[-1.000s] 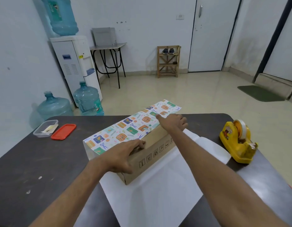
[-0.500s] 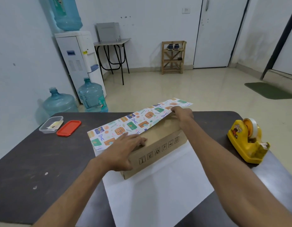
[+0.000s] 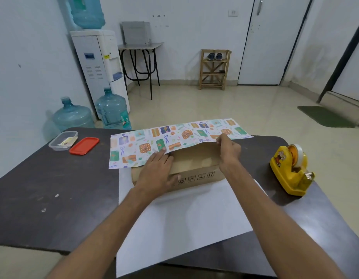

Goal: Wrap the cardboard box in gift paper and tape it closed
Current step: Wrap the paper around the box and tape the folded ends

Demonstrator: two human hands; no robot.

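Box (image 3: 194, 165) lies on the gift paper (image 3: 184, 218) under the flat fingers of the left hand (image 3: 156, 175), the right hand (image 3: 228, 153) pinching the far flap just beyond them (seemingly first fold only; near flap, ends and taping remain).

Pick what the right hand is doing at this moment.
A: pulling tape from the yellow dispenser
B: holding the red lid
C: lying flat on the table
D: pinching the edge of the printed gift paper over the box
D: the right hand pinches the near edge of the gift paper above the cardboard box, while the yellow tape dispenser stands untouched on the table.
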